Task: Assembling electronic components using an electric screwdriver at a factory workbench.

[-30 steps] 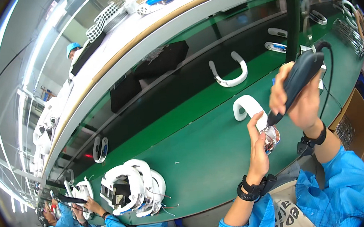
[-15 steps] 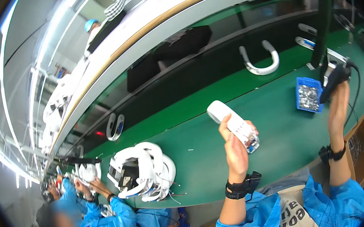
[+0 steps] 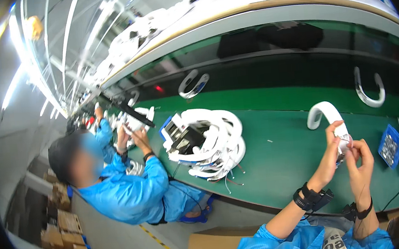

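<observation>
Green bench (image 3: pixel 285 164), left fingers (image 3: pixel 332 128) gripping curved white band (image 3: pixel 329 110), its lower end partly hidden, right fingers (image 3: pixel 364 151) there, grasp unclear

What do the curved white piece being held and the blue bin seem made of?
Curved white piece: probably moulded plastic with a satin finish, judging by its smooth, even surface.
Blue bin: likely plastic, going by its uniform colour; its gloss is hard to tell.

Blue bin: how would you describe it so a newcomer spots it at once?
Start at the green table and go to its right side. Just right of the right hand sits the bin, open-topped. Unlike the white band in the left hand, it is blue and holds many small silvery pieces.
</observation>
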### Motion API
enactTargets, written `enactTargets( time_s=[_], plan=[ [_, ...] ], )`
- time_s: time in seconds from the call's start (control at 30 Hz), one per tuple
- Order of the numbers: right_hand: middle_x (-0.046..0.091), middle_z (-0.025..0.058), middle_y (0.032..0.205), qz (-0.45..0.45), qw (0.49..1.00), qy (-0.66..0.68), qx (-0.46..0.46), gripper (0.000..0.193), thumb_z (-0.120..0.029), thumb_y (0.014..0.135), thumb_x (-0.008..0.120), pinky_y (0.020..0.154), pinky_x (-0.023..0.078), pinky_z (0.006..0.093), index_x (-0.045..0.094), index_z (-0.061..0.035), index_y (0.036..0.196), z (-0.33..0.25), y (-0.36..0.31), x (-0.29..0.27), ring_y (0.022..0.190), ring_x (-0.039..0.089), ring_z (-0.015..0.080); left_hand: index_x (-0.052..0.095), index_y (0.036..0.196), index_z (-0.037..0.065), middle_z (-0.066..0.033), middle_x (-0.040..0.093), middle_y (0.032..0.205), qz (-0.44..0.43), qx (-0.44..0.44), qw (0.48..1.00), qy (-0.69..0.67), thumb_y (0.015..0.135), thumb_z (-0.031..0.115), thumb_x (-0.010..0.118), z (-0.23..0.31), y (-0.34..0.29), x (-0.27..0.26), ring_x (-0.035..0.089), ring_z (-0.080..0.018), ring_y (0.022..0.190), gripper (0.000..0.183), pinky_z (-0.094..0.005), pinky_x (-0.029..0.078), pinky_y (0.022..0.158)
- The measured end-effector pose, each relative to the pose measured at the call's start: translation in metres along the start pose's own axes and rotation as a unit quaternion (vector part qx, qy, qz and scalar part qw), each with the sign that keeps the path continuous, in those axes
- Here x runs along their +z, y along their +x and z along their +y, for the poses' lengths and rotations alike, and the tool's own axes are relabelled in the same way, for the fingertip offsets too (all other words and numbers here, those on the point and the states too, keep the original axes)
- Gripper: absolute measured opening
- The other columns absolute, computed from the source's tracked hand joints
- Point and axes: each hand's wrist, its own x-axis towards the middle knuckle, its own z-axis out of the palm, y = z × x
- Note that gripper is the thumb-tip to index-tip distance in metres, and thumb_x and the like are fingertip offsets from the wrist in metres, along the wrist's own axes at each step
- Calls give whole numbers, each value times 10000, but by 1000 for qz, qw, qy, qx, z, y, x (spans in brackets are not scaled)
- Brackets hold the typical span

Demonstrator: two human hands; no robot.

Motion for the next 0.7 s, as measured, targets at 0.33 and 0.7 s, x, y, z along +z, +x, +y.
enactTargets(
  time_s=[0.33,0.7],
  plan=[
    [571,-16,692,-124,941,241,205,201,-235,1095,589,451,419,204,603,-37,1063,1,-16,-6,538,573,66,272,1482,192,-39,500,1024,74,-24,989,126,1139,178,472,22,-2,17,510,-81,869,397,-263,462,760],
    [630,14,825,-55,950,245,185,185,-218,1090,606,553,492,193,623,-39,1046,37,8,-34,679,648,70,280,1449,156,-62,466,1028,49,57,984,159,1089,16,446,-6,13,15,513,-121,909,420,-302,486,825]
  ],
)
